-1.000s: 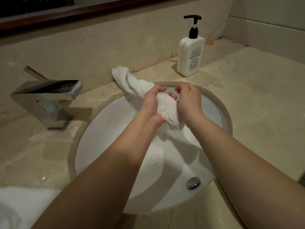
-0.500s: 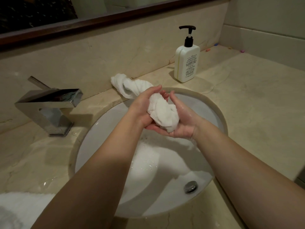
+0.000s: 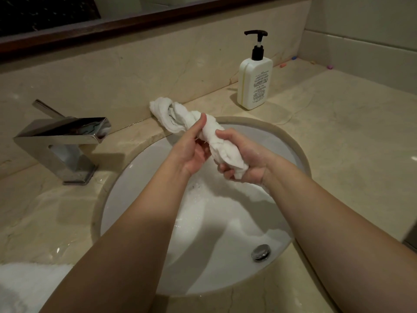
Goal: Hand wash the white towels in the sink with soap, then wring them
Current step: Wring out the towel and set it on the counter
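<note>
Both hands, left [image 3: 194, 152] and right [image 3: 244, 159], grip the twisted towel [image 3: 222, 147] mid-frame; faucet [image 3: 65, 141] left, soap bottle [image 3: 255, 82] upper right on the surface [image 3: 338, 143].

A beige marble counter [image 3: 338, 136] and backsplash [image 3: 135, 71] sit in dim, warm light below a dark wood-framed mirror [image 3: 112, 23].
</note>
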`<act>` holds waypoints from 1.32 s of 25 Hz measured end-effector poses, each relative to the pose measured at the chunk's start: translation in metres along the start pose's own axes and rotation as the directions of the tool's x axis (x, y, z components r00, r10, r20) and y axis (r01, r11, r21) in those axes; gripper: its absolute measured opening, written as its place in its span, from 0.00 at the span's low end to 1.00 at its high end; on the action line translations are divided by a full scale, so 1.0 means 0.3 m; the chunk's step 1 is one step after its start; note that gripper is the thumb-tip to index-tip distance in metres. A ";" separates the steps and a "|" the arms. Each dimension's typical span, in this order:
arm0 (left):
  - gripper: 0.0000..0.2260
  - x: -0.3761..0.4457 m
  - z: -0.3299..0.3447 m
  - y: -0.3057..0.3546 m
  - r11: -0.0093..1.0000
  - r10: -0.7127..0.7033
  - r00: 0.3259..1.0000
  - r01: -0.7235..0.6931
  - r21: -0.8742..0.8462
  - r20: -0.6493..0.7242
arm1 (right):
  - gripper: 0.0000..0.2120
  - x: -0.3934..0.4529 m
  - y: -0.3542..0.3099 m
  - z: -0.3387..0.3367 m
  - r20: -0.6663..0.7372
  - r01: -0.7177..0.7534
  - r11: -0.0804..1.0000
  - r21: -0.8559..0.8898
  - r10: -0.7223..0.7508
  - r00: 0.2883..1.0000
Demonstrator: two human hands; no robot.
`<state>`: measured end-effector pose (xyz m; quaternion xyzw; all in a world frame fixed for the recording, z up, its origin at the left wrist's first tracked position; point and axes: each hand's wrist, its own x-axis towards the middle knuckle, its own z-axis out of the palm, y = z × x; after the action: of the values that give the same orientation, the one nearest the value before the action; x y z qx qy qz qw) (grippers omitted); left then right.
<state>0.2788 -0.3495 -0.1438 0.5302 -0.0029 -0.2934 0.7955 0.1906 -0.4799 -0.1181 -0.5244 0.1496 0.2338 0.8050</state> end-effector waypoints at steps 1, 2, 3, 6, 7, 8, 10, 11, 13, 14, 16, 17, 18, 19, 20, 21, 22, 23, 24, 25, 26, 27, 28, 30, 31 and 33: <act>0.38 -0.002 0.003 -0.003 0.999 -0.029 1.000 0.029 0.023 -0.004 | 0.15 0.001 0.000 0.004 0.046 -0.014 0.998 0.057 0.012 0.999; 0.37 -0.004 0.011 -0.004 0.997 -0.063 0.998 0.064 0.051 -0.026 | 0.15 0.005 0.002 0.009 0.079 -0.028 0.994 0.108 0.020 0.997; 0.34 -0.008 0.021 -0.002 0.993 -0.083 0.996 0.086 0.081 -0.043 | 0.15 0.010 0.004 0.011 0.092 -0.035 0.990 0.139 0.023 0.996; 0.21 0.021 0.009 -0.003 0.990 0.003 0.996 0.009 0.144 -0.085 | 0.11 0.015 -0.002 0.009 0.058 -0.054 0.993 0.106 0.048 0.997; 0.18 0.024 0.009 -0.003 0.988 0.030 0.995 -0.014 0.156 -0.098 | 0.10 0.012 -0.005 0.010 0.018 -0.056 0.998 0.040 0.056 0.998; 0.17 0.017 0.015 -0.004 0.983 0.048 0.992 -0.025 0.183 -0.118 | 0.11 0.008 -0.004 0.011 -0.033 -0.051 0.997 -0.055 0.049 0.998; 0.18 0.007 0.030 -0.012 0.966 0.082 0.979 -0.033 0.257 -0.185 | 0.15 0.012 0.007 0.018 -0.096 -0.020 0.970 -0.244 -0.003 0.995; 0.19 0.000 0.031 -0.011 0.953 0.107 0.971 -0.039 0.302 -0.212 | 0.17 0.016 0.017 0.022 -0.102 0.000 0.956 -0.295 -0.031 0.994; 0.17 -0.014 0.004 0.001 0.954 0.079 0.995 -0.059 0.293 -0.059 | 0.14 0.022 0.026 0.021 -0.095 0.023 0.959 -0.283 -0.052 0.994; 0.19 -0.023 -0.015 0.012 0.980 0.026 0.995 -0.045 0.194 0.100 | 0.12 0.018 0.020 0.016 -0.074 0.030 0.975 -0.219 -0.047 0.996; 0.30 -0.041 -0.041 0.026 0.999 -0.014 0.946 0.024 -0.027 0.323 | 0.10 0.004 0.001 0.005 0.065 0.004 1.000 -0.013 -0.003 0.998; 0.35 -0.046 -0.040 0.022 0.996 -0.007 0.931 0.040 -0.084 0.364 | 0.11 0.002 -0.007 -0.003 0.165 -0.029 0.997 0.072 0.017 0.986; 0.36 -0.042 -0.036 0.009 0.990 0.006 0.930 0.045 -0.131 0.366 | 0.13 -0.004 -0.009 -0.008 0.262 -0.067 0.990 0.126 0.031 0.965; 0.37 -0.039 -0.025 -0.003 0.982 0.014 0.928 0.057 -0.180 0.373 | 0.16 0.000 -0.006 -0.011 0.347 -0.103 0.982 0.159 0.043 0.937; 0.38 -0.039 -0.011 -0.009 0.974 0.034 0.921 0.056 -0.217 0.387 | 0.20 0.000 -0.002 -0.005 0.409 -0.130 0.978 0.164 0.052 0.911; 0.38 -0.041 0.003 -0.014 0.964 0.065 0.921 0.042 -0.264 0.385 | 0.24 0.002 0.006 0.003 0.434 -0.136 0.980 0.144 0.061 0.899; 0.34 -0.042 0.010 -0.015 0.950 0.092 0.932 0.023 -0.313 0.350 | 0.25 0.002 0.011 0.013 0.419 -0.129 0.984 0.119 0.068 0.905; 0.27 -0.046 0.018 -0.008 0.936 0.100 0.954 0.006 -0.351 0.282 | 0.24 0.002 0.013 0.021 0.362 -0.111 0.987 0.113 0.064 0.930; 0.18 -0.044 0.019 0.000 0.933 0.094 0.978 -0.021 -0.360 0.187 | 0.22 0.003 0.013 0.022 0.269 -0.091 0.989 0.120 0.056 0.962; 0.10 -0.041 0.025 0.008 0.943 0.091 0.991 -0.055 -0.329 0.094 | 0.20 0.002 0.010 0.019 0.173 -0.076 0.990 0.116 0.055 0.983; 0.06 -0.041 0.035 0.010 0.965 0.075 0.997 -0.068 -0.255 0.019 | 0.19 0.003 0.006 0.010 0.100 -0.071 0.994 0.088 0.062 0.993; 0.08 -0.038 0.046 0.010 0.984 0.057 0.998 -0.063 -0.166 -0.037 | 0.17 0.007 0.005 0.001 0.047 -0.068 0.997 0.044 0.065 0.997; 0.10 -0.033 0.056 0.005 0.993 0.040 0.997 -0.047 -0.104 -0.073 | 0.17 0.004 0.006 0.002 0.004 -0.063 0.998 -0.006 0.063 0.998; 0.12 -0.035 0.080 -0.001 1.000 0.002 0.994 -0.004 -0.020 -0.106 | 0.25 0.008 0.019 0.017 -0.115 -0.027 0.991 -0.133 0.011 0.993; 0.12 -0.035 0.086 -0.003 1.000 0.002 0.993 0.001 0.025 -0.118 | 0.30 0.013 0.027 0.028 -0.181 0.003 0.979 -0.205 -0.040 0.983; 0.12 -0.031 0.089 -0.004 0.998 0.019 0.990 -0.011 0.058 -0.141 | 0.34 0.021 0.043 0.053 -0.301 0.052 0.935 -0.350 -0.164 0.939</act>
<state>0.2620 -0.3680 -0.1302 0.5720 0.0412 -0.2490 0.7805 0.1889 -0.4596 -0.1246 -0.6930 0.2088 0.1209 0.6794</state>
